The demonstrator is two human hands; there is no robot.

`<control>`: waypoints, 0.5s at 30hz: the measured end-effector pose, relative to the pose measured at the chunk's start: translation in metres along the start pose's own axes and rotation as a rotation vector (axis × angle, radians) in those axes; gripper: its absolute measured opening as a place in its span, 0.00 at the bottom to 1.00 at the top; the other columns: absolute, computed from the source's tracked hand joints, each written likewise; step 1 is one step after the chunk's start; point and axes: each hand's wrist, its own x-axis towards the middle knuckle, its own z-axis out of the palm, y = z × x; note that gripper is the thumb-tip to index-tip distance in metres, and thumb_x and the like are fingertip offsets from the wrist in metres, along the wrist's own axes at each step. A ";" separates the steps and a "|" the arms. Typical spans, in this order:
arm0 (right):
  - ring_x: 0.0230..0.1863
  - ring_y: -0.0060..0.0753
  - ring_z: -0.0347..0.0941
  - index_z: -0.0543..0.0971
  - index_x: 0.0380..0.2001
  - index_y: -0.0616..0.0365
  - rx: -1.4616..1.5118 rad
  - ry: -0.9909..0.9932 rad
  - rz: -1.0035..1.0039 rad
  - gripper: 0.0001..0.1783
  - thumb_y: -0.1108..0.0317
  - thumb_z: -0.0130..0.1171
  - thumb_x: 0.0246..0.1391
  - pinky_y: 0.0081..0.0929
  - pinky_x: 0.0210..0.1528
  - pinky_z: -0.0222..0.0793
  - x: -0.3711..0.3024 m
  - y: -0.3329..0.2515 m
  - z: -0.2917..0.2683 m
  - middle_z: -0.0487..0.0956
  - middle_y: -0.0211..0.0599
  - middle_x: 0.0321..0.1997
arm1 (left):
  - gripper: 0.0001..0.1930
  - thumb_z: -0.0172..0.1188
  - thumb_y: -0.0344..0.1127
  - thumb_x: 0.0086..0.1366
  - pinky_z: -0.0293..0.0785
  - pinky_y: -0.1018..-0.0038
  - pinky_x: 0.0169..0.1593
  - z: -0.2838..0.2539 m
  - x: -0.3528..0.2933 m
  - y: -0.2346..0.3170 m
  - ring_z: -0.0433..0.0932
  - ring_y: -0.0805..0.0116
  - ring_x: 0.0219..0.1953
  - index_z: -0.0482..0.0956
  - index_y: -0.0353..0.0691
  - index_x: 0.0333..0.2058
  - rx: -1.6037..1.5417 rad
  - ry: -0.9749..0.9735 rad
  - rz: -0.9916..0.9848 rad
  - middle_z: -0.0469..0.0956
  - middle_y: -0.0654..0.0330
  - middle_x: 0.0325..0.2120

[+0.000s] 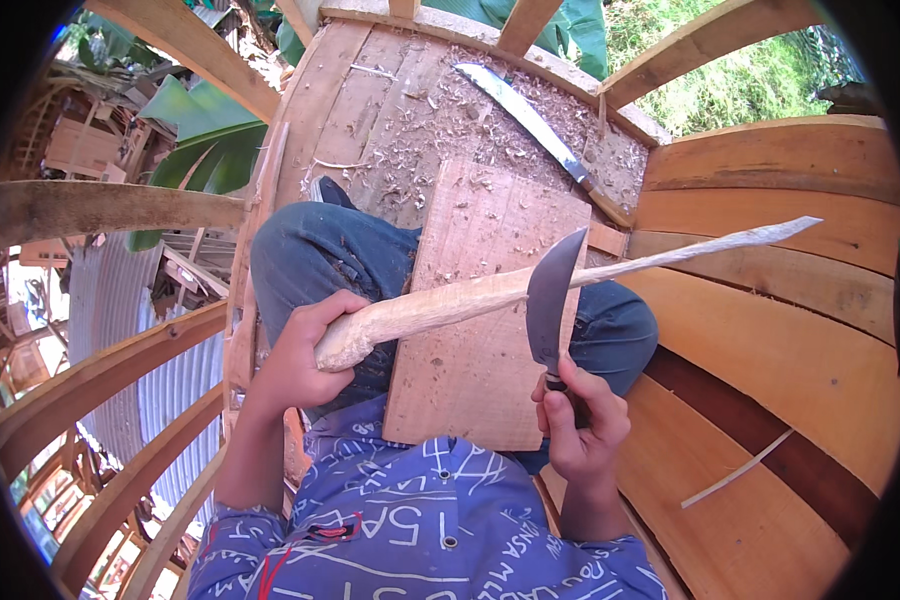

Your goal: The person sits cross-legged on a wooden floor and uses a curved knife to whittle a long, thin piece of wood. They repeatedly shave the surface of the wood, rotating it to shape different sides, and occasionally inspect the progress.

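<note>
My left hand (312, 352) is wrapped round the thick end of a long, pale carved piece of wood (440, 306). The piece slants up to the right over my lap and tapers to a thin pointed end. In my right hand (585, 415) is a knife (553, 300) with a dark curved blade, its handle mostly hidden by my fingers. The blade stands upright across the middle of the wood; whether it touches cannot be made out. Under both, a flat wooden board (470, 390) rests across my legs.
A machete (525, 120) lies on the plank floor among wood shavings (420, 130), beyond the board. Wooden rails (110, 375) bound the left side, and a plank wall (770, 310) stands close on the right. A thin wood strip (736, 468) lies against those planks.
</note>
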 end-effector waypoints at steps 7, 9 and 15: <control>0.19 0.22 0.69 0.71 0.54 0.64 0.168 0.154 0.003 0.19 0.79 0.51 0.59 0.16 0.22 0.65 -0.003 -0.003 -0.001 0.78 0.43 0.26 | 0.22 0.55 0.24 0.38 0.69 0.74 0.38 -0.002 0.014 0.002 0.75 0.59 0.30 0.73 0.34 0.39 0.127 0.071 0.090 0.75 0.54 0.28; 0.20 0.24 0.70 0.71 0.54 0.64 0.075 0.025 -0.003 0.19 0.79 0.51 0.59 0.17 0.24 0.66 -0.003 -0.001 -0.010 0.78 0.43 0.26 | 0.22 0.56 0.24 0.39 0.69 0.73 0.38 -0.003 0.013 0.004 0.76 0.58 0.31 0.73 0.34 0.39 0.112 0.050 0.106 0.74 0.53 0.28; 0.24 0.24 0.75 0.74 0.50 0.67 0.216 0.164 0.094 0.19 0.82 0.56 0.54 0.17 0.28 0.70 -0.002 -0.001 -0.004 0.80 0.45 0.29 | 0.21 0.57 0.24 0.40 0.69 0.72 0.38 -0.003 0.015 0.002 0.76 0.55 0.31 0.73 0.34 0.39 0.142 0.059 0.081 0.75 0.52 0.29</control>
